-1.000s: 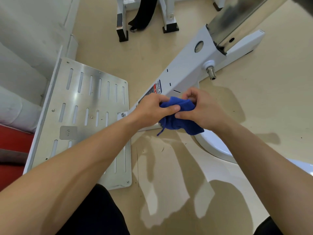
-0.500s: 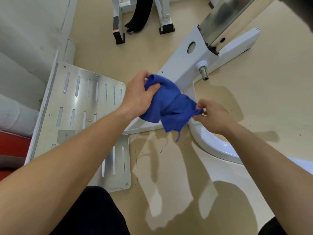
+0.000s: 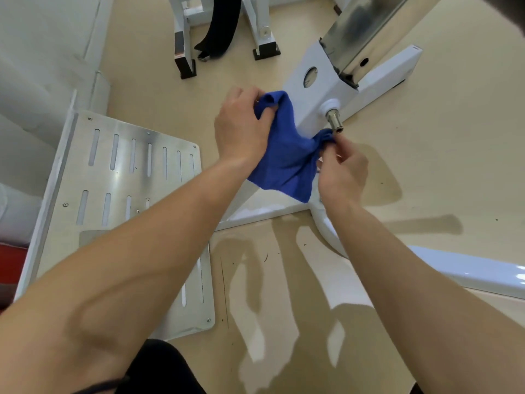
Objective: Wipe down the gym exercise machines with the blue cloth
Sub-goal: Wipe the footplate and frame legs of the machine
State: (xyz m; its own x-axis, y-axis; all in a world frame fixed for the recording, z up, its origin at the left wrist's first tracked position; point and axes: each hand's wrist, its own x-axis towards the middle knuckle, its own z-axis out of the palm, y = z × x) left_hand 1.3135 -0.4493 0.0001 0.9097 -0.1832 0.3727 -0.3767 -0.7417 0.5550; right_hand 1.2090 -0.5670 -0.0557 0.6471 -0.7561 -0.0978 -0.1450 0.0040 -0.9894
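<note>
The blue cloth (image 3: 287, 155) hangs spread between both hands in front of the white machine frame (image 3: 315, 89). My left hand (image 3: 241, 126) grips the cloth's upper edge against the sloping white beam. My right hand (image 3: 342, 169) pinches a lower corner just below the metal peg (image 3: 333, 120) that sticks out of the frame. A shiny steel rail (image 3: 358, 29) rises from the frame at the upper right. The cloth hides part of the beam behind it.
A slotted metal footplate (image 3: 122, 177) lies on the beige floor at the left. A curved white base tube (image 3: 468, 268) runs off to the right. Another machine's white legs and a black strap (image 3: 218, 27) stand at the top. A grey wall and red padding lie at the far left.
The bunched cloth has been pulled open between the hands. My left hand rose with the top edge toward the frame, and my right hand moved up to near the metal peg.
</note>
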